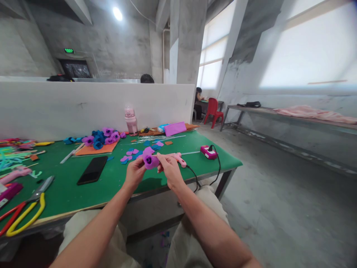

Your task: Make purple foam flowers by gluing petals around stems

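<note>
Head view, frame centre: left hand (135, 172) and right hand (169, 169) both pinch one purple foam flower (150, 160), soft rolled petals, dark hollow middle, held above the near edge of the green felt-topped table (111, 182). Just behind the right hand, one pink glue gun (180, 159), smooth plastic, black cord trailing. One flat glossy black phone (93, 169) left of centre. Heap of finished purple and blue flowers (102, 137) on an orange sheet, upper left of the table; count unclear. Loose purple petal cutouts (129, 154), several. Lower left: one pair of yellow-handled scissors (26, 208). One pink bottle (130, 120) by the white partition.
</note>
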Motion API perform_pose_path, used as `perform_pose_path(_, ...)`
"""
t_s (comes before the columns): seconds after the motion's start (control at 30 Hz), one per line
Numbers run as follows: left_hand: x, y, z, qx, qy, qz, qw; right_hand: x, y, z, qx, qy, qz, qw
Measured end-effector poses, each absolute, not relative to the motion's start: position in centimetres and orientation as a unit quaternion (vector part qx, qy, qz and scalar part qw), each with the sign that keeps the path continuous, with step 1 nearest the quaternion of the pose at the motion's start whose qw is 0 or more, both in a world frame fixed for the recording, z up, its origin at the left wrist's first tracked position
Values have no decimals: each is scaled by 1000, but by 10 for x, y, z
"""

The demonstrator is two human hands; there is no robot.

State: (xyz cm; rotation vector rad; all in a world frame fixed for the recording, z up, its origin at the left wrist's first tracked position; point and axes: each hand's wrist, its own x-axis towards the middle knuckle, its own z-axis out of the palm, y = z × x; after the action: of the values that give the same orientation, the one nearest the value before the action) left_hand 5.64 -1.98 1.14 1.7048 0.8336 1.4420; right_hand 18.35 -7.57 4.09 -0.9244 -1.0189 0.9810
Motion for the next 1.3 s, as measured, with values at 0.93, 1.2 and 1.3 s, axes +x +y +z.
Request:
perform_pose_path(0.93, 46, -29, 19, 570, 260, 357, 693, 207, -64, 19, -400, -598, 458, 522)
perform_pose_path(1.2, 47, -22, 10, 605, 273, 347, 663, 198, -58, 17, -371, -575, 419, 597)
perform_pose_path(1.3, 48, -23, 8, 621, 274, 354, 644, 195, -56, 13, -398, -568, 379, 613)
